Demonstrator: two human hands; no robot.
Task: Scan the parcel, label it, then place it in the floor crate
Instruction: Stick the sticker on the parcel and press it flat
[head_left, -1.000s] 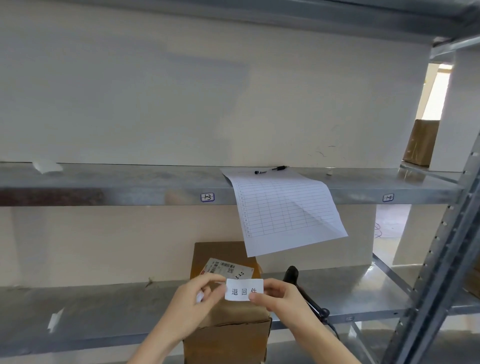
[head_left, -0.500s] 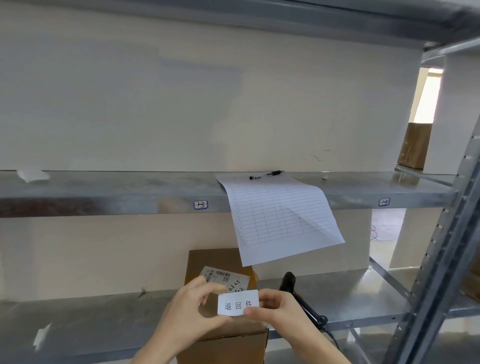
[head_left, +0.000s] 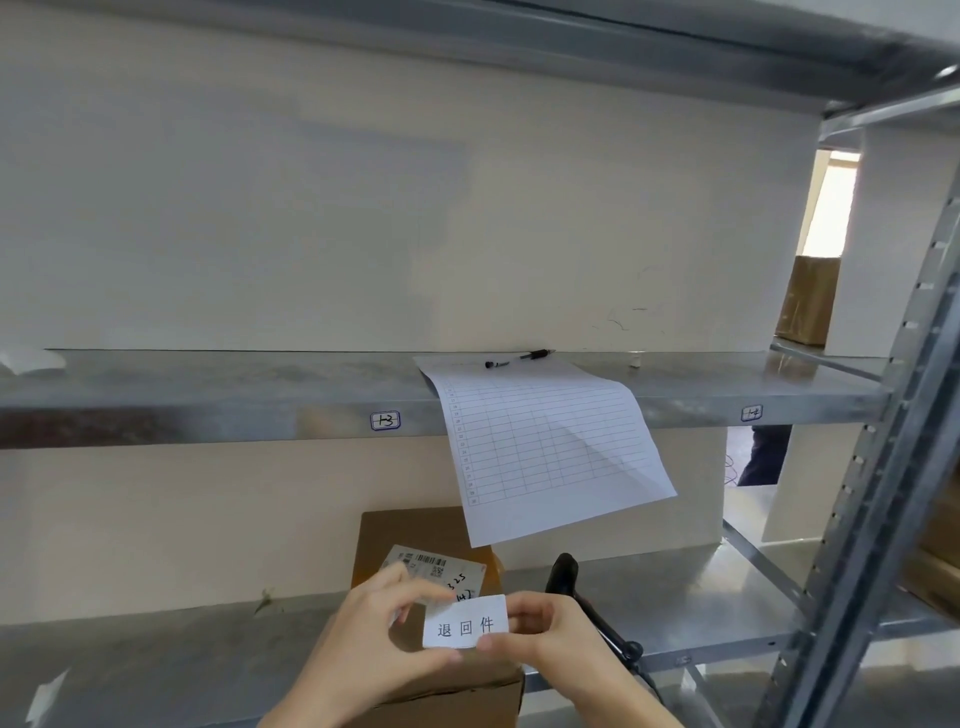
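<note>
Both hands pinch a small white label (head_left: 465, 622) printed 退回件: the left hand (head_left: 387, 642) at its left edge, the right hand (head_left: 545, 636) at its right. They hold it just above the cardboard parcel (head_left: 415, 540), which stands on the lower shelf (head_left: 701, 597) beside the black scanner (head_left: 563, 574). Judging by this, labelling is under way; the label is not yet stuck on. No floor crate shows.

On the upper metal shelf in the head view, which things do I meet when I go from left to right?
White paper scrap → tag marked 13 → black pen lying on the hanging table sheet → small white piece → second tag → brown box.
</note>
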